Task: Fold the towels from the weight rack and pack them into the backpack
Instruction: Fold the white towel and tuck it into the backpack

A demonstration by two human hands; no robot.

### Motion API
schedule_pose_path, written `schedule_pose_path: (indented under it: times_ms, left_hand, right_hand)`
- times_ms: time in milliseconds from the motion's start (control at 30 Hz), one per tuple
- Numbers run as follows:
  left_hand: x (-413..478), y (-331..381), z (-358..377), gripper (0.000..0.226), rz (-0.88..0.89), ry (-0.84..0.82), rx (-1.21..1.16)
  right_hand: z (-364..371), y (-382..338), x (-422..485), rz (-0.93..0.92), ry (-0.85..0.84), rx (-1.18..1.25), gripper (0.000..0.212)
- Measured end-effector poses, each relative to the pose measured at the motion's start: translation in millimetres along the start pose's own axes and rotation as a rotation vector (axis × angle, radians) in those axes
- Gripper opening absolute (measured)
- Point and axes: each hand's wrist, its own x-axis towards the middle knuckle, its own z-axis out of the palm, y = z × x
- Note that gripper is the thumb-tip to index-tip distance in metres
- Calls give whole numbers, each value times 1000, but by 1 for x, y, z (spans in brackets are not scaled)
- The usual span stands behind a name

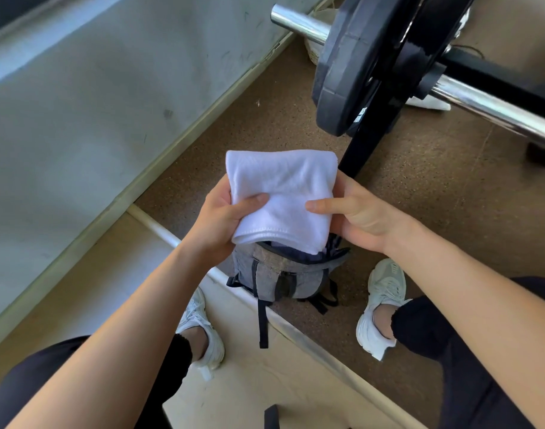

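Brown speckled floor (234, 150) runs under everything, and the grey backpack (283, 274) stands on it between my feet, its top open and a dark lining showing inside. One dark strap (262, 323) hangs from the backpack toward me, across the edge of a pale mat (265, 382).

I hold the folded white towel (283, 193) just above the backpack's mouth. Its near edge overlaps the opening; I cannot tell whether it has entered the bag or only hangs over it. The towel is a thick, neat rectangle with its far fold away from the backpack.

My left hand (221, 221) pinches the towel's left side, thumb flat on top and fingers curled out of sight beneath. My right hand (357, 215) pinches the right side the same way, thumb laid across the top and the other fingers tucked under the cloth.

My left shoe (203, 332) sits left of the backpack on the mat, and my right shoe (379, 305) right of it on the floor, both white.

Beyond the backpack a black post (362, 150) rises, and past that a chrome bar (497, 106) carries black plates (357, 66). A grey wall (94, 103) slants away to the backpack's far left.
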Motion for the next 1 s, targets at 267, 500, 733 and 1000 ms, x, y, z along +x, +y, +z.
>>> schedule_pose_path:
  times_ms: [267,500,733,1000]
  left_hand:
    - [0,5,-2,50,8,-110,-69]
    - [1,12,-17,47,-61,-263,-196]
    - [-8,27,-6,34,-153,-288,-329]
    - [-1,8,-3,10,-277,-191,105]
  right_hand:
    - [-2,-6,-3,-80,-12,-10,64]
    - [-1,-13,-7,-131,-10,32,45]
    - [-6,-4,-1,-154,66,-154,25]
    - [-5,11,3,-338,131,-524,51]
